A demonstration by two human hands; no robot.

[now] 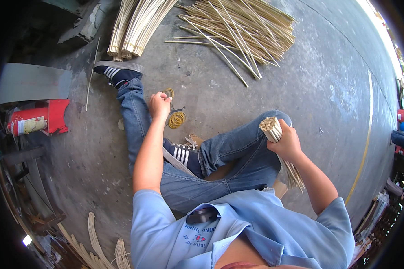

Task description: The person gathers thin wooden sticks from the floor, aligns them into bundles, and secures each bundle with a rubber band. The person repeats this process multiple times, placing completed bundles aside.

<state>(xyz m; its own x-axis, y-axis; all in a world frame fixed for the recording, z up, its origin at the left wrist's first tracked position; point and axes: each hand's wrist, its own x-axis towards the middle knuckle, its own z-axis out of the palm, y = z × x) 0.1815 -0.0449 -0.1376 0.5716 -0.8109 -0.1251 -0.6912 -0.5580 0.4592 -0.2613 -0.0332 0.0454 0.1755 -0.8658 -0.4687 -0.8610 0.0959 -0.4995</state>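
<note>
My right hand [286,141] is wrapped round a bundle of thin wooden sticks [272,129] beside my bent right knee. The cut ends show above the fist, and the lower ends fan out beneath it. Over the floor by my outstretched left leg, my left hand [160,105] has its fingertips pinched together at yellow rubber bands [169,92]. How many bands the fingers grip is hidden. Just below, a coiled heap of yellow rubber bands [177,120] lies on the concrete.
Ahead lies a loose pile of sticks [242,31]. Tied stick bundles [139,33] stand by my left shoe [119,71]. A red fire extinguisher [33,120] lies at left, near a grey panel [33,83]. More pale stick bundles [96,240] rest at lower left.
</note>
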